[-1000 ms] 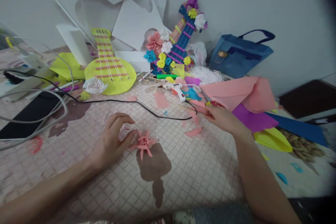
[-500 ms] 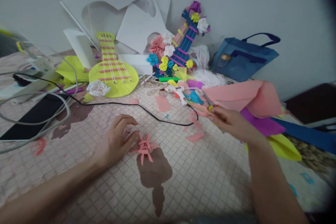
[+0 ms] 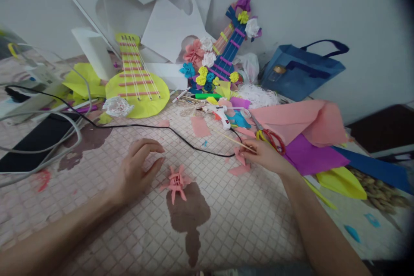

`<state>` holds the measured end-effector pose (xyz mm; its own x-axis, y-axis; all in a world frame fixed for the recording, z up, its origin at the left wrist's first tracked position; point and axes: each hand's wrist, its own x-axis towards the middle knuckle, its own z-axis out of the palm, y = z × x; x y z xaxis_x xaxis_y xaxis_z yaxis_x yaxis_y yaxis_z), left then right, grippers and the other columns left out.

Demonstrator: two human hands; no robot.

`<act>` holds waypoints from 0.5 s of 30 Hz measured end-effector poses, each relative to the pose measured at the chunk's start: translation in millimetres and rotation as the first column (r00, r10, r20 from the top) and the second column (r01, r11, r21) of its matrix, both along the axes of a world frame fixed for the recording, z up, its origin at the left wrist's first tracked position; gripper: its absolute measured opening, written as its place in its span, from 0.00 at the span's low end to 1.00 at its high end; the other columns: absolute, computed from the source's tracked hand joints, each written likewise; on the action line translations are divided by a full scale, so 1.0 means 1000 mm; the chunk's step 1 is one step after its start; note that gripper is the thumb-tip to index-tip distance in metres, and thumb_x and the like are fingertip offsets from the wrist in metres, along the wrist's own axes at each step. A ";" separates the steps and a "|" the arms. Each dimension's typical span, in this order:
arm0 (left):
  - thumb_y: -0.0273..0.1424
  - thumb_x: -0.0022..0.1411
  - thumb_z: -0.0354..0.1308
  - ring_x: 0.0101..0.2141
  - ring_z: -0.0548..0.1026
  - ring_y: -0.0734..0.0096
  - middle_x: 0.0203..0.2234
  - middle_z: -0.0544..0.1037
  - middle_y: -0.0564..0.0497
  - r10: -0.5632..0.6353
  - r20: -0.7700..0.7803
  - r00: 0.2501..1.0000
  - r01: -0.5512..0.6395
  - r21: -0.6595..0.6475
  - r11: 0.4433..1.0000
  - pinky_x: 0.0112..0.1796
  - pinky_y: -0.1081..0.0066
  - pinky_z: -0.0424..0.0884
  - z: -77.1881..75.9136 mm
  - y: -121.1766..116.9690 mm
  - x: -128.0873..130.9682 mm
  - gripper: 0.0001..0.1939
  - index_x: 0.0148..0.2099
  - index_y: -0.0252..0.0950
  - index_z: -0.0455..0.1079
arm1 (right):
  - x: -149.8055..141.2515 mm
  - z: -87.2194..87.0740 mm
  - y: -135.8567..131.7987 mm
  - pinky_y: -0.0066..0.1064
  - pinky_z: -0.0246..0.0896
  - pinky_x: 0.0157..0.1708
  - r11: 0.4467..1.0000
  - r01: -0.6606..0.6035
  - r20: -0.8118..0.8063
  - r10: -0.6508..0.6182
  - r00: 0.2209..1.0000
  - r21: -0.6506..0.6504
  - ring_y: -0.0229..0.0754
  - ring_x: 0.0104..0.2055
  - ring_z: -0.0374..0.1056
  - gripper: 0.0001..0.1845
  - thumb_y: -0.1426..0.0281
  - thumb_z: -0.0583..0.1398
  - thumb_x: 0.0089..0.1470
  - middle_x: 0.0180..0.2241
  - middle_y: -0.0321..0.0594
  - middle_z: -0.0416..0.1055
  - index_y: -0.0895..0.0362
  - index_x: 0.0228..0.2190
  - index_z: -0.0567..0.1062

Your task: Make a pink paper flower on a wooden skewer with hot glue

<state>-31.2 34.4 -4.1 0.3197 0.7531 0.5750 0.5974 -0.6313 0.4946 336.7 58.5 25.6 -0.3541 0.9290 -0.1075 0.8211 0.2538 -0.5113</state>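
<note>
While the left hand (image 3: 138, 173), curved wide, rests just left of a pink flower (image 3: 176, 182), the right hand (image 3: 263, 154) holds a thin stick (image 3: 229, 138) near the scissors (image 3: 259, 126).

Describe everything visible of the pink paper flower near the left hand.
The pink paper flower has narrow, pointed strips spreading outward around a bunched centre, whose finer detail is too small to make out. It sits on the diamond-patterned tablecloth, its lower strips over the upper edge of a brown patch. The left hand is curved open beside it, not touching.
</note>
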 end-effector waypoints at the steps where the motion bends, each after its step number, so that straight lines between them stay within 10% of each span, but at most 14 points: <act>1: 0.24 0.60 0.55 0.42 0.70 0.66 0.38 0.70 0.49 0.007 -0.004 1.000 -0.007 0.004 1.000 0.43 0.64 0.69 0.000 0.000 -0.001 0.07 0.42 0.37 0.65 | 0.001 0.002 -0.001 0.27 0.50 0.25 1.000 -0.014 -0.015 0.014 1.000 0.008 0.36 0.27 0.60 0.10 0.66 0.54 0.53 0.24 0.34 0.64 0.57 0.24 0.68; 10: 0.25 0.60 0.55 0.40 0.71 0.67 0.37 0.71 0.50 -0.026 -0.030 0.999 0.027 0.016 1.000 0.41 0.65 0.70 0.003 -0.002 0.001 0.05 0.39 0.37 0.66 | 0.013 0.036 -0.019 0.30 0.58 0.31 0.977 -0.196 0.000 0.197 0.980 -0.084 0.41 0.33 0.67 0.11 0.64 0.53 0.58 0.32 0.39 0.72 0.55 0.35 0.73; 15: 0.24 0.60 0.55 0.40 0.71 0.67 0.37 0.70 0.50 -0.023 -0.028 0.999 0.024 0.034 0.999 0.42 0.65 0.70 0.002 0.000 -0.003 0.04 0.39 0.37 0.67 | 0.001 0.028 -0.022 0.33 0.60 0.39 0.961 -0.250 0.071 0.243 0.967 0.118 0.42 0.39 0.67 0.10 0.69 0.52 0.59 0.34 0.40 0.73 0.55 0.32 0.73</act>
<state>-34.6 34.2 -1.8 0.3533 0.7253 0.5909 0.5957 -0.6614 0.4557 338.1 36.9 53.8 -0.5706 0.8209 -0.0222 0.7510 0.5107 -0.4185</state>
